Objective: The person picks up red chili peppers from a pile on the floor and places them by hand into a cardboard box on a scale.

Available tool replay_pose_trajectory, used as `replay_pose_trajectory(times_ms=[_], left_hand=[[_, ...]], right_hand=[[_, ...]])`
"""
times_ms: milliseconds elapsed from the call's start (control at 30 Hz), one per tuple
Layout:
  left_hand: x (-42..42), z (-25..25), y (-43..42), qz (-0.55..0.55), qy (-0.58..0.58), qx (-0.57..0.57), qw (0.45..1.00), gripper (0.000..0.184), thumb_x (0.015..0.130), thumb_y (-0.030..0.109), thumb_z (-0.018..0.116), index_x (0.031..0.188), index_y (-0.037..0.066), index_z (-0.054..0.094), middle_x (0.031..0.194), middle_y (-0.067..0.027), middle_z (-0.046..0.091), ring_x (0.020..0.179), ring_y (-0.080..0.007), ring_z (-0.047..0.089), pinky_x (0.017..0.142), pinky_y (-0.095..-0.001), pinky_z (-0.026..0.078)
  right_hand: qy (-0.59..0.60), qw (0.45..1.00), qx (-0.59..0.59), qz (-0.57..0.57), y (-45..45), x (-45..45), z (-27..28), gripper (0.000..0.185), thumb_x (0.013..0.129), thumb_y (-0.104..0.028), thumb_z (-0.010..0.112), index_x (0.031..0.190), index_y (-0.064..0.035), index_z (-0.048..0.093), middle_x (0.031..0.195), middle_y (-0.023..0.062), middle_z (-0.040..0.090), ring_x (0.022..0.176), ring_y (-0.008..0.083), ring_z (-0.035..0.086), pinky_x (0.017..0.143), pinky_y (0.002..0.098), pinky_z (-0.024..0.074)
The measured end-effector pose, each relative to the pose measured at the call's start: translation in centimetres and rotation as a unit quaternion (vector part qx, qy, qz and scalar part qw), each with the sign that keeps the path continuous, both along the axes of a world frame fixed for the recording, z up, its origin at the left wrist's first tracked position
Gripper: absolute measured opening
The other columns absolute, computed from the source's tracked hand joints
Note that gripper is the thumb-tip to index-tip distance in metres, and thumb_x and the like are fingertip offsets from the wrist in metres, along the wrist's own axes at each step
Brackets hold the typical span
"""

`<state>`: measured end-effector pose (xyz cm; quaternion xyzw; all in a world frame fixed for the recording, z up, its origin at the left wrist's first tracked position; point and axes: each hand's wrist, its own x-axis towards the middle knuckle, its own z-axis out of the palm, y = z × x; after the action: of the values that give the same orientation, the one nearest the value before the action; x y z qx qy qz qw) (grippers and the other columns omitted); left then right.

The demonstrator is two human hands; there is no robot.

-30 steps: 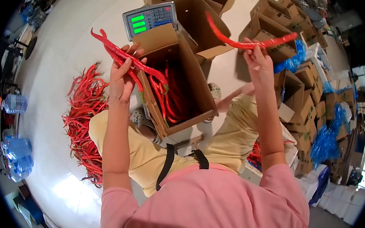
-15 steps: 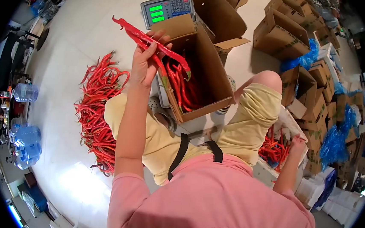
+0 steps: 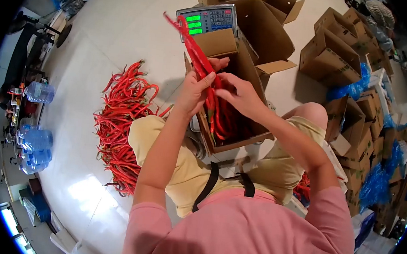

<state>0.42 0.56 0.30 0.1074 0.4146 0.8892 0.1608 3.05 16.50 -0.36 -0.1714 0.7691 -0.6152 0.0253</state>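
The floor (image 3: 82,84) is pale and smooth, and a window-like light shines on it near the bottom left. Around the room, empty-looking brown cardboard cartons (image 3: 331,58) stand at the right, with crumpled blue plastic film (image 3: 375,188) among the stacks. Large clear bluish plastic water bottles (image 3: 36,140) stand along the left side.

A loose heap of thin, curled red chili peppers (image 3: 122,125) lies directly on the floor, beside the person's left knee. In front of the knees is an open brown cardboard box (image 3: 251,73) with straight walls and one raised flap; more long red peppers (image 3: 223,121) lie inside it. Behind this flap is a grey scale display (image 3: 207,21) with three green lit windows.

The left hand (image 3: 198,89) has its grip closed around long, glossy red chili peppers (image 3: 196,55), which are held slanting above the box, their thin tips in front of the display. The right hand (image 3: 241,97) has bent fingers touching this bunch; whether its grip is closed on one pepper, I cannot tell.

The bottom of the box is dark, and the hands cover part of its opening. The exact number of held peppers is difficult to count. At the right, another group of red peppers (image 3: 302,188) is mostly hidden by the thigh and arm.
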Motion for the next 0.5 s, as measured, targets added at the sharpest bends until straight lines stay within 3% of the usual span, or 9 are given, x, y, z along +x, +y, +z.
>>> replay_pose_trajectory(times_ms=[33,100,167,233,267,300,500], left_hand=[[-0.2,-0.3,0.0,0.014,-0.003,-0.001,1.0,0.038,0.086,0.003,0.053,0.122,0.002,0.042,0.129,-0.0161,0.047,0.121,-0.0273,0.043,0.102,-0.0389,0.035],[-0.8,-1.0,-0.3,0.045,-0.016,-0.034,0.998,0.045,0.087,0.004,0.052,0.129,0.004,0.036,0.13,-0.0141,0.045,0.12,-0.0262,0.043,0.1,-0.04,0.037],[-1.2,-1.2,-0.8,0.07,-0.044,0.009,0.997,0.047,0.087,0.003,0.052,0.13,0.005,0.035,0.129,-0.0142,0.045,0.119,-0.0263,0.044,0.1,-0.041,0.038],[-1.4,-1.3,-1.4,0.076,-0.056,0.039,0.995,0.048,0.087,0.003,0.052,0.131,0.005,0.034,0.127,-0.0147,0.044,0.117,-0.0272,0.045,0.099,-0.0427,0.038],[-1.4,-1.3,-1.5,0.08,-0.071,0.06,0.992,0.038,0.09,0.0,0.044,0.127,0.006,0.036,0.125,-0.0157,0.046,0.111,-0.0256,0.049,0.095,-0.0413,0.043],[-1.5,-1.4,-1.7,0.079,-0.073,0.062,0.992,0.038,0.09,0.001,0.044,0.127,0.006,0.036,0.124,-0.016,0.047,0.111,-0.0257,0.05,0.095,-0.0414,0.043],[-1.2,-1.4,-2.0,0.075,-0.056,0.031,0.995,0.038,0.091,0.007,0.049,0.127,0.004,0.038,0.124,-0.0161,0.048,0.11,-0.0247,0.05,0.096,-0.0388,0.043]], right_hand=[[0.012,1.0,-0.007,0.016,-0.3,-0.9,-0.7,0.027,0.084,-0.006,0.057,0.109,0.0,0.054,0.091,0.0056,0.061,0.07,0.0079,0.052,0.066,0.022,0.0446],[-0.115,0.988,-0.096,0.032,0.4,-2.2,-1.1,0.023,0.086,-0.009,0.055,0.108,-0.0003,0.056,0.089,0.0025,0.061,0.074,0.0061,0.053,0.068,0.0205,0.0441],[-0.226,0.946,-0.223,0.064,1.9,-2.8,-0.6,0.023,0.091,-0.012,0.049,0.111,-0.0029,0.055,0.091,0.0003,0.06,0.078,0.0056,0.054,0.07,0.02,0.0436],[-0.279,0.917,-0.282,0.044,3.3,-3.7,-1.4,0.025,0.092,-0.012,0.048,0.114,-0.0014,0.052,0.094,0.0036,0.06,0.078,0.0079,0.054,0.07,0.0217,0.0451],[-0.304,0.894,-0.329,0.027,3.7,-4.0,-1.5,0.025,0.092,-0.012,0.048,0.114,-0.0009,0.051,0.095,0.0045,0.06,0.077,0.0083,0.054,0.07,0.0221,0.0455],[-0.304,0.886,-0.35,0.026,4.2,-4.1,-1.4,0.026,0.093,-0.013,0.048,0.115,-0.0003,0.05,0.096,0.0061,0.06,0.076,0.0087,0.054,0.071,0.0228,0.0461],[-0.285,0.928,-0.241,0.003,5.5,-3.9,-1.4,0.021,0.088,-0.017,0.057,0.102,-0.0012,0.056,0.089,0.0057,0.063,0.073,0.0077,0.054,0.067,0.0222,0.045]])
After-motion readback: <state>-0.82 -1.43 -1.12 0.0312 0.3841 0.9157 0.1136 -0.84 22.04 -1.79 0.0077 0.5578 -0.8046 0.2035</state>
